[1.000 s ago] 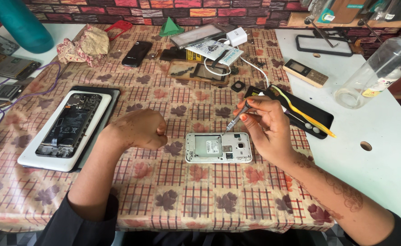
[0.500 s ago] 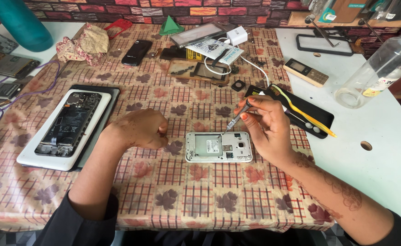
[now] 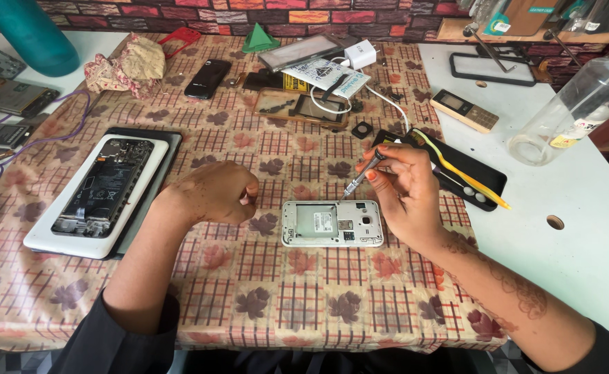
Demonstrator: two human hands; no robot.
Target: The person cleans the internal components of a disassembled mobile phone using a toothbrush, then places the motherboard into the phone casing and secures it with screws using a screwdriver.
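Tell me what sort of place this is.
Probably a phone repair bench: the right hand works a small screwdriver on an opened white phone, with a dismantled phone beside.

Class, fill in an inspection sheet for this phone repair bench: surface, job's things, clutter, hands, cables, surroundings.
Surface: checked leaf-print tablecloth, beside a white table.
Job's things: white opened phone lying flat; thin screwdriver tilted, tip at its top edge.
Clutter: dismantled phone on a white pad, black phone, keypad phone, green pyramid, crumpled cloth.
Hands: right hand grips the screwdriver; left hand fisted on the cloth, apart from the phone.
Cables: white charger cable; purple wire.
Surroundings: brick-pattern wall, clear bottle.
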